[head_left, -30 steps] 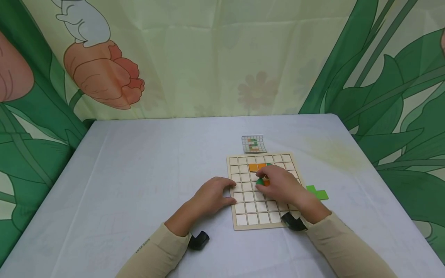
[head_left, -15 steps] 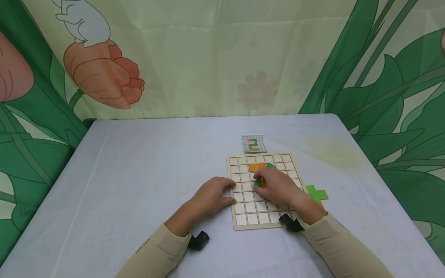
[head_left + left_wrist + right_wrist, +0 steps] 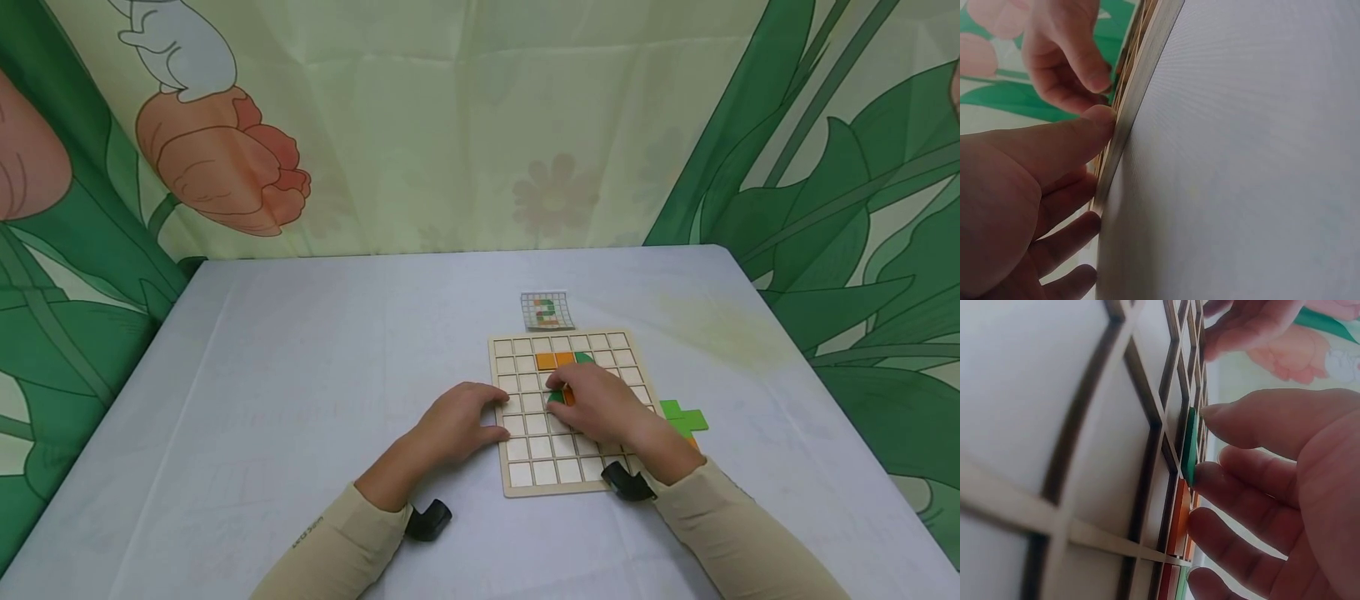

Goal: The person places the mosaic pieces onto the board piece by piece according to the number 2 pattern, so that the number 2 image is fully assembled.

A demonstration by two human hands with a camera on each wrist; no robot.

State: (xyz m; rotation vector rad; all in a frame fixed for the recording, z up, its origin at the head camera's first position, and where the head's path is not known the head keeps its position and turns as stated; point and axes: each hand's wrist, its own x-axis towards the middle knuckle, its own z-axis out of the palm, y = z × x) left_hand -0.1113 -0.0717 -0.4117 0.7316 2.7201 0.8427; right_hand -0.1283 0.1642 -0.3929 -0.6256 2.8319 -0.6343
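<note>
Green tile (image 3: pixel 1190 449) lies pinched in your right hand (image 3: pixel 597 402), the nearer one, just left of an orange tile (image 3: pixel 1179 519); your left hand (image 3: pixel 459 423) rests loosely against the board (image 3: pixel 543 472).

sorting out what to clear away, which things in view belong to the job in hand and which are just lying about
Seemingly in the job:
wooden grid board
dark green tile touched by the right hand
orange tiles on the board
printed pattern card
light green tile beside the board

Just around:
white tablecloth
printed curtain
black wrist cameras
</note>
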